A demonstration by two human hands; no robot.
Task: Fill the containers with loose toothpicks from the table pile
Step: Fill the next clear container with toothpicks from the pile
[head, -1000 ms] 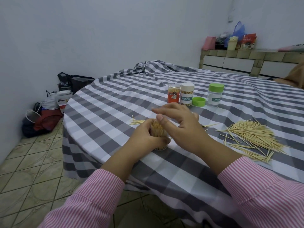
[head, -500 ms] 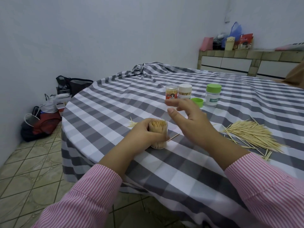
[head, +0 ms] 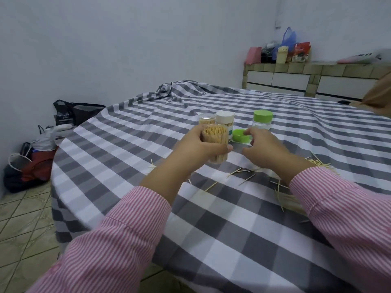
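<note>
My left hand (head: 197, 145) grips a clear container (head: 215, 137) packed full of toothpicks and holds it lifted above the checked tablecloth (head: 131, 157). My right hand (head: 261, 145) hovers with fingers curved, its fingertips at a loose green lid (head: 240, 135) lying on the cloth; it holds nothing. Behind stand a clear-topped container (head: 206, 119), a white-lidded container (head: 225, 119) and a green-lidded container (head: 262, 119). The toothpick pile (head: 289, 200) lies to the right, mostly hidden by my right sleeve. A few loose toothpicks (head: 241, 174) lie scattered between my arms.
The round table's edge curves down at the left, with bags (head: 31, 157) on the tiled floor beside it. A low tiled counter (head: 296, 77) with packages stands against the far wall. A bunched fold of cloth (head: 167, 89) rises at the table's far side.
My left hand has lifted the full container off the cloth and carried it forward toward the standing containers. My right hand has moved forward to the green lid.
</note>
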